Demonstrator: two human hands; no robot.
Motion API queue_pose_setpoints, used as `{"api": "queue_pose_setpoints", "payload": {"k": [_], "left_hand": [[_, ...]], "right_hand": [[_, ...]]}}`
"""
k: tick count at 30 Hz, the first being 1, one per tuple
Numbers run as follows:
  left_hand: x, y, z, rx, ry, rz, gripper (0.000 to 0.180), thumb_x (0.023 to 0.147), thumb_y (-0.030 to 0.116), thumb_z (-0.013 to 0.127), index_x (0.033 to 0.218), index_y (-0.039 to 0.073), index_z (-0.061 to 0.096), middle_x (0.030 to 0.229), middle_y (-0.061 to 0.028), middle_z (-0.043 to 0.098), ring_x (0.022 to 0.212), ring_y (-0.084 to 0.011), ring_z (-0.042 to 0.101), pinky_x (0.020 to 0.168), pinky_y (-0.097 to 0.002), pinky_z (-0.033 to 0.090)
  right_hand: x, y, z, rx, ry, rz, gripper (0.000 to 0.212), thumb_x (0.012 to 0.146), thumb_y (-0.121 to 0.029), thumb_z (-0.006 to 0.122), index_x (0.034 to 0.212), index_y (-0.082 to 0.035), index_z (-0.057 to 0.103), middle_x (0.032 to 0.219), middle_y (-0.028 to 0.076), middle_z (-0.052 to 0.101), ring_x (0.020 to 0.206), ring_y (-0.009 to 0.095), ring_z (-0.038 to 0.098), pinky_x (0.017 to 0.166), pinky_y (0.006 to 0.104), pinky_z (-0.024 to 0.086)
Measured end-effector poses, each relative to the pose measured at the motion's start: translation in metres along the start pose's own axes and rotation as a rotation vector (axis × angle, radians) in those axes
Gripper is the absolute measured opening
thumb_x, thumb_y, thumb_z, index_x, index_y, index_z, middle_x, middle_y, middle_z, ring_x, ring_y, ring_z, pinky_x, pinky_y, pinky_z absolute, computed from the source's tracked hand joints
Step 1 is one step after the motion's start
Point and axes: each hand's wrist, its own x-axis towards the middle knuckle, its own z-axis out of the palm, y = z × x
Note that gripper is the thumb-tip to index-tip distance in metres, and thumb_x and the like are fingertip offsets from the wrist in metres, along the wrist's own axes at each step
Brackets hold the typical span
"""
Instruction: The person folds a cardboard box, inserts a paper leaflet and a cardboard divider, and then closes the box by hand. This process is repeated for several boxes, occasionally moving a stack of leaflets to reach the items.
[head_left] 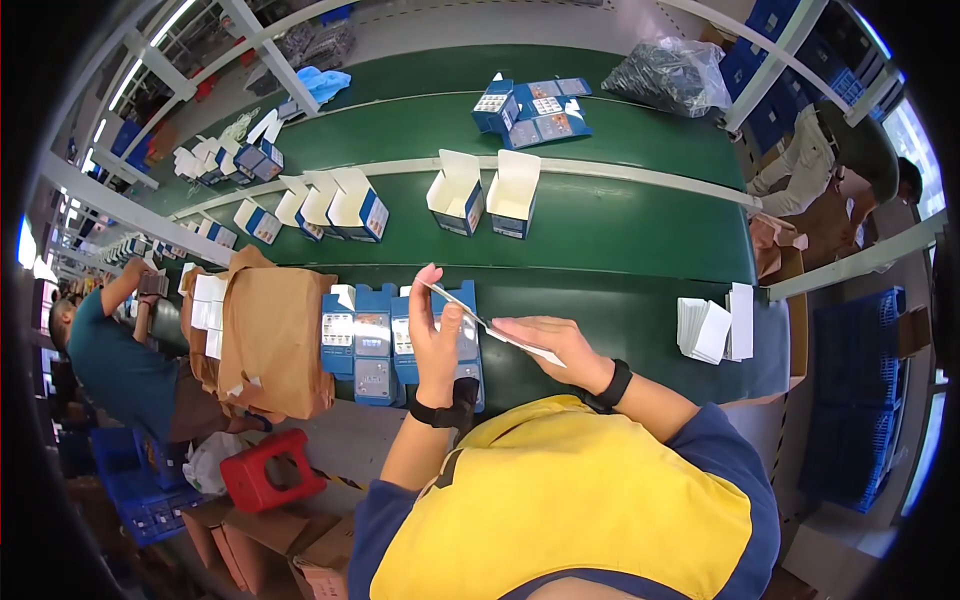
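Observation:
In front of my chest a flat carton (498, 334) is tilted and seen nearly edge-on, its white side partly showing. My left hand (434, 345) grips its upper left end between thumb and fingers. Against its lower right part lies my right hand (552, 343), fingers stretched along it and thumb side hidden. Just left of and beneath my left hand, several flattened blue cartons (374, 345) with printed panels rest on the green bench (590, 290).
Upright open boxes (460, 195) line the conveyor behind. White leaflets (703, 328) lie at the right; a large brown paper bag (272, 335) stands left. More flattened blue cartons (545, 115) sit farther back. A co-worker (120, 355) works at far left, near a red stool (270, 472).

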Motion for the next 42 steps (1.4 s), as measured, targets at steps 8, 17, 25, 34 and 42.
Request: {"api": "queue_pose_setpoints", "payload": {"k": [8, 17, 25, 34, 42], "left_hand": [[0.005, 0.026, 0.019, 0.242, -0.247, -0.207, 0.055, 0.081, 0.022, 0.067, 0.123, -0.003, 0.044, 0.116, -0.0132, 0.053, 0.11, -0.0179, 0.049, 0.095, -0.0304, 0.036], [-0.04, 0.014, 0.056, -0.159, -0.694, -0.055, 0.078, 0.073, 0.019, 0.075, 0.133, -0.001, 0.03, 0.129, -0.0147, 0.043, 0.119, -0.0199, 0.042, 0.1, -0.035, 0.032], [0.007, 0.013, 0.036, 0.501, -0.624, 0.573, 0.106, 0.056, 0.024, 0.086, 0.136, 0.004, 0.019, 0.134, -0.0172, 0.029, 0.122, -0.0303, 0.035, 0.101, -0.0379, 0.03], [0.001, 0.025, 0.034, 0.489, -0.598, 0.439, 0.113, 0.053, 0.028, 0.087, 0.139, 0.013, 0.015, 0.131, -0.0187, 0.032, 0.116, -0.0371, 0.039, 0.096, -0.044, 0.035], [-0.017, 0.023, 0.054, 0.437, -0.527, 0.475, 0.101, 0.051, 0.028, 0.088, 0.133, 0.014, 0.03, 0.129, -0.0179, 0.033, 0.115, -0.0348, 0.042, 0.094, -0.0418, 0.038]], "right_hand": [[-0.003, -0.004, -0.003, 0.523, 0.227, 0.09, 0.08, 0.074, -0.018, 0.073, 0.139, -0.011, 0.028, 0.123, 0.01, 0.05, 0.105, 0.021, 0.053, 0.091, 0.0319, 0.04], [0.014, 0.011, -0.019, 0.814, 0.602, -0.001, 0.129, 0.052, -0.033, 0.088, 0.144, -0.012, 0.0, 0.139, 0.013, 0.029, 0.124, 0.024, 0.036, 0.103, 0.0338, 0.026], [-0.009, -0.03, -0.052, 0.848, 0.272, 0.082, 0.133, 0.042, -0.04, 0.09, 0.144, -0.009, 0.011, 0.138, 0.01, 0.033, 0.126, 0.022, 0.036, 0.103, 0.0352, 0.029], [-0.001, -0.027, -0.057, 1.118, 0.231, 0.079, 0.118, 0.05, -0.039, 0.087, 0.141, -0.005, 0.021, 0.136, 0.008, 0.037, 0.124, 0.021, 0.039, 0.101, 0.0333, 0.031], [0.01, -0.038, -0.055, 0.852, 0.4, 0.135, 0.084, 0.076, -0.02, 0.071, 0.142, -0.009, 0.021, 0.134, 0.009, 0.037, 0.122, 0.021, 0.039, 0.102, 0.0321, 0.03]]}}
